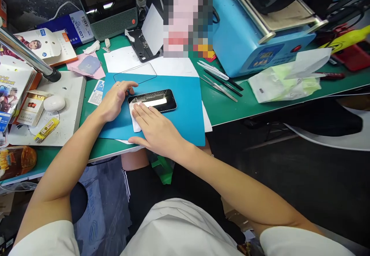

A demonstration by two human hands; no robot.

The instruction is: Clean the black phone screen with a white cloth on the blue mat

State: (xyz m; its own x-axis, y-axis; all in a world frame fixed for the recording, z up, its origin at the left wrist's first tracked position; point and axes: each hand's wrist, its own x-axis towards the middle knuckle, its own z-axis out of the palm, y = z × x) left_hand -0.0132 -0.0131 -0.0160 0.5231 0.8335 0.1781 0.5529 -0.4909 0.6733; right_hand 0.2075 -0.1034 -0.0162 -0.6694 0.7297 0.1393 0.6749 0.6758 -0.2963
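Observation:
A phone point(158, 99) with a dark, glossy screen lies face up on a blue mat point(185, 123). Flat fingers of my right hand point(157, 129) press a folded white tissue point(135, 122) onto the phone's left end. My left hand point(115, 97) is just beyond that end, its fingers loosely bent and apart, nothing seen in them. Whether its fingertips touch the phone's edge, I cannot tell. Beyond the phone, a thin black rectangular frame outline point(135, 73) lies across the mat and white paper.
Tweezers and pen-like tools point(221, 79) lie right of the mat. Behind them stands a blue machine point(239, 36), with a tissue pack point(277, 82) in front. On the left, a white board point(72, 106) holds a cigarette box point(33, 107), a white case point(54, 103) and a lamp post.

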